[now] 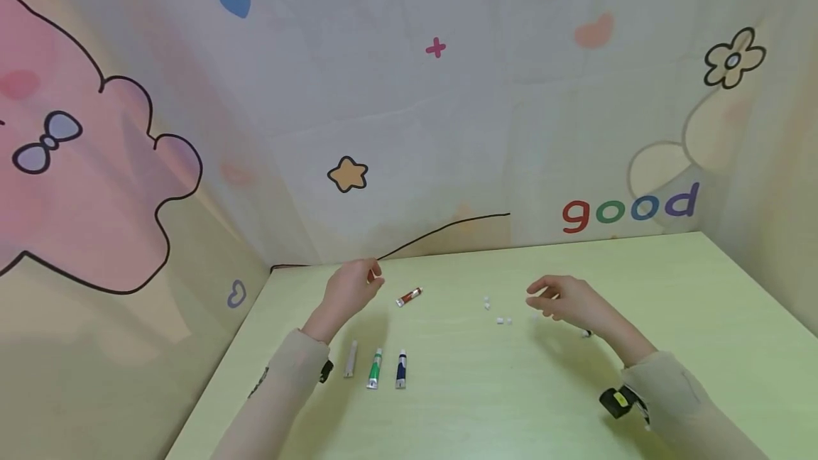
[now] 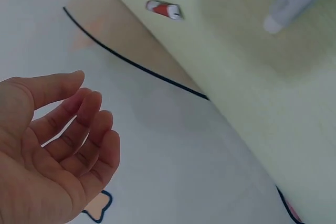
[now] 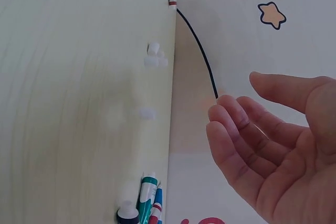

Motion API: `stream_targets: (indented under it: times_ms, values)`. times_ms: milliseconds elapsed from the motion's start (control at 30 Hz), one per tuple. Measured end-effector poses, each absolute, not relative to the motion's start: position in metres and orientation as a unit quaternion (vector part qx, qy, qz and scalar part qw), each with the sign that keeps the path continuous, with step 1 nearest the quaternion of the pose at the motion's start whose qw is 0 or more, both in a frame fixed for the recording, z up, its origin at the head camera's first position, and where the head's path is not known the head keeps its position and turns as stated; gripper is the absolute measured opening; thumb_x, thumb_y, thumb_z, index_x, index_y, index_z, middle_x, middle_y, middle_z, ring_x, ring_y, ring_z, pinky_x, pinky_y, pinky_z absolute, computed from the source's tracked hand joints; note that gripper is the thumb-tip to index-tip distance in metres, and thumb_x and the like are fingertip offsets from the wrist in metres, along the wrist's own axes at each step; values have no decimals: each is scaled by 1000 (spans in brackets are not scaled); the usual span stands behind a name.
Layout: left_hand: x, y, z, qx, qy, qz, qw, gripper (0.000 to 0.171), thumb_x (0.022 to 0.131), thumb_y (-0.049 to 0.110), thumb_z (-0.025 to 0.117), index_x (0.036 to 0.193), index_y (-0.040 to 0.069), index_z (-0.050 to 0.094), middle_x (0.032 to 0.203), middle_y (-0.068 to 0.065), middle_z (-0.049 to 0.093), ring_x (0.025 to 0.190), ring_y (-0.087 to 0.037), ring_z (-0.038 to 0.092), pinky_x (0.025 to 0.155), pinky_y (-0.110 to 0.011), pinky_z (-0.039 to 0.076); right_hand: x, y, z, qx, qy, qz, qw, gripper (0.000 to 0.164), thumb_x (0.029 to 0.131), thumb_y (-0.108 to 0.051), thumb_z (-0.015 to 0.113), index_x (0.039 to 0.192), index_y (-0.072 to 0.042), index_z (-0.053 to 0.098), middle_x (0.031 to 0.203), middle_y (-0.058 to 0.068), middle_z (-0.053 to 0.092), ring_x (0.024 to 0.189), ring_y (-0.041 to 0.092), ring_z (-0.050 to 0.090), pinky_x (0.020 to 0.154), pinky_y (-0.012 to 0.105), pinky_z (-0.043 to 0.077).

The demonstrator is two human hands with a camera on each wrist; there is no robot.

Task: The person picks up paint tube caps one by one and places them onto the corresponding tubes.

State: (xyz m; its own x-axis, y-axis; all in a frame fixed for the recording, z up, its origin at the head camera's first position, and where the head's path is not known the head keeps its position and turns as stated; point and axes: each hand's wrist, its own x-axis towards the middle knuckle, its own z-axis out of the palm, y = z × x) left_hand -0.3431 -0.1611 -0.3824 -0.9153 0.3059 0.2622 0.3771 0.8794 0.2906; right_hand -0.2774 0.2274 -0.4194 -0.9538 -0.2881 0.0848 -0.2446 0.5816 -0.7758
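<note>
My left hand hovers over the back left of the table, fingers loosely bent and holding nothing. In the left wrist view that hand has its thumb apart from the fingers. A small red paint tube lies just right of it. Nearer the front, a pale grey tube, a green tube and a dark blue tube lie side by side. Empty too, my right hand is raised over the right side, fingers relaxed. Small white caps lie scattered to its left.
Beside the right forearm in the head view, the right wrist view shows a green tube, a dark-banded tube and a red-and-blue piece. Cartoon-printed cloth stands behind the pale green table.
</note>
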Motion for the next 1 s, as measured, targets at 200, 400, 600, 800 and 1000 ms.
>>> stream_targets:
  times_ms: [200, 400, 600, 800, 1000]
  values:
    - [-364, -164, -401, -174, -966, -177, 75, 14, 94, 15, 72, 103, 4, 68, 87, -4, 65, 68, -16, 57, 59, -32, 48, -276, 230, -423, -144, 892, -427, 28, 32, 98, -21, 67, 118, 4, 63, 98, 15, 70, 83, 29, 66, 72, 36, 57]
    - [-381, -162, -420, -184, -971, -145, 47, 15, 95, 16, 71, 105, 5, 68, 87, -3, 64, 71, -15, 57, 61, -32, 49, -274, 234, -425, -144, 896, -419, 25, 33, 98, -19, 67, 118, 7, 63, 97, 15, 69, 83, 29, 66, 70, 36, 57]
    - [-387, -158, -434, -183, -975, -124, 13, 17, 95, 18, 72, 106, 4, 69, 87, -3, 64, 74, -17, 58, 66, -35, 50, -276, 237, -428, -138, 903, -406, 31, 31, 97, -18, 68, 117, 6, 63, 96, 10, 67, 81, 27, 65, 68, 35, 55]
    - [-391, -153, -441, -175, -976, -132, -10, 21, 93, 20, 73, 106, 4, 69, 89, -4, 65, 75, -18, 57, 69, -35, 49, -281, 240, -432, -143, 912, -382, 37, 30, 96, -16, 69, 114, 7, 64, 92, 8, 65, 75, 23, 62, 65, 34, 53]
    - [-393, -146, -447, -175, -975, -138, -26, 21, 93, 20, 73, 106, 4, 69, 91, -5, 65, 77, -19, 59, 71, -38, 50, -289, 241, -441, -139, 919, -367, 42, 27, 94, -13, 70, 111, 7, 65, 90, 7, 65, 75, 19, 59, 66, 33, 51]
